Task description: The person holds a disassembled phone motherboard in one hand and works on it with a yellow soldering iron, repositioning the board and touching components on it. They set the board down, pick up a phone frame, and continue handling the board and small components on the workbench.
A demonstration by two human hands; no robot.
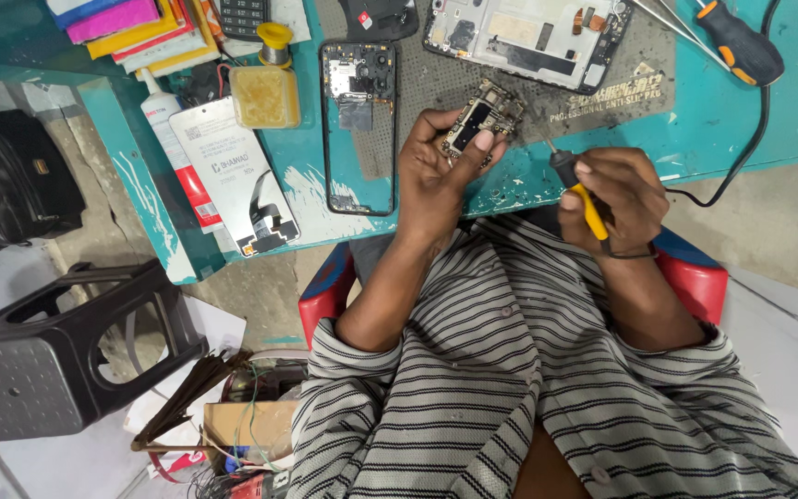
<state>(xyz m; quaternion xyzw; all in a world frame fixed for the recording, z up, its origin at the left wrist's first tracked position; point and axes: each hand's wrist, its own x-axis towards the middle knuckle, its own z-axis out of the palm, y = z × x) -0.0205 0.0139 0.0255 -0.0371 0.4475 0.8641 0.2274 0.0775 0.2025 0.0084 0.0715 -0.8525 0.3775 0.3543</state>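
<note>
Here the left hand (436, 171) was curled around a small circuit board (480, 118), thumb pressed on its face, holding it just above the near edge of the teal workbench (722, 120). The right hand (616, 199) was closed in a fist on a yellow-handled soldering iron (576, 185), its tip near the board. An opened phone frame (357, 125) lay just left; a black stool (57, 351) stood well apart.
</note>
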